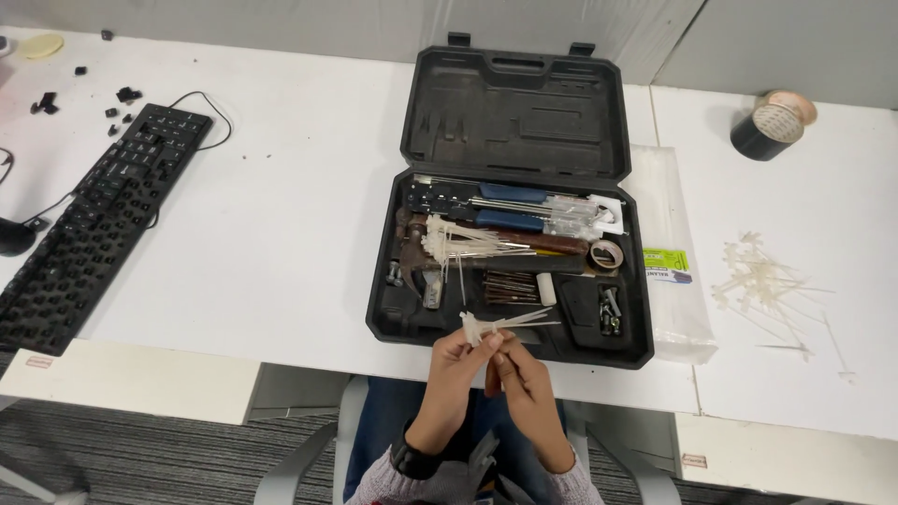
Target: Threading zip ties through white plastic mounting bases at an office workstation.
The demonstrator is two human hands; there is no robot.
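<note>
Head view: at six o'clock, the left hand (456,357) and right hand (520,367) meet, both pinching a small bundle of white cable ties (496,324) held just over the front edge of an open black tool case (510,122). More ties (468,241) lie inside the case on a hammer (421,266). At three o'clock loose ties (762,281) sit on the white desk (281,215); a black keyboard (94,229) lies at nine o'clock, a tape roll (772,124) at two.

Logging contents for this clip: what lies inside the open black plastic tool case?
In the open black plastic tool case: blue-handled screwdrivers, a wooden-handled hammer, a small tape roll, bolts, and a loose bundle of white cable ties that covers part of the hammer.
</note>
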